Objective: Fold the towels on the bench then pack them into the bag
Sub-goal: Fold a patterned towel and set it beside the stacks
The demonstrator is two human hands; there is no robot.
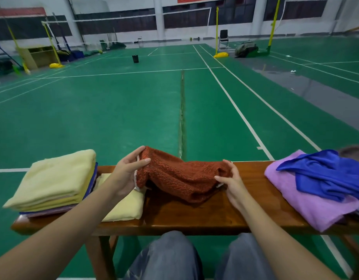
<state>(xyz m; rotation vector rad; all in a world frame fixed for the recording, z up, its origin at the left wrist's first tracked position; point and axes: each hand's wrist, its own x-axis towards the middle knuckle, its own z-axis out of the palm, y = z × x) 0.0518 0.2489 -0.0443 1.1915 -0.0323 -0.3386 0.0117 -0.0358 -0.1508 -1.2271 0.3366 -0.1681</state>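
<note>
Rust-red towel (182, 178): lay slumped on the surface (194, 215), long axis 9-to-3 o'clock. Left hand (128, 170) fingers clamped its raised 9 o'clock end; right hand (231, 182) fingers clamped its 3 o'clock end. Both were equally near.

The hall is lit softly and evenly from above, moderately bright, with no hard shadows. The glossy brown wooden surface (194, 215) has a pale sheen along its near edge, and a soft dark shadow lies on it under the rust-red knitted towel (180, 178). The grey floor strip (291, 77) on the right gives dull reflections. The wide lens makes the yellow net posts (274, 23) lean outward. The far wall (160, 21) looks slightly blurred, and the left corner is dimmer.
</note>
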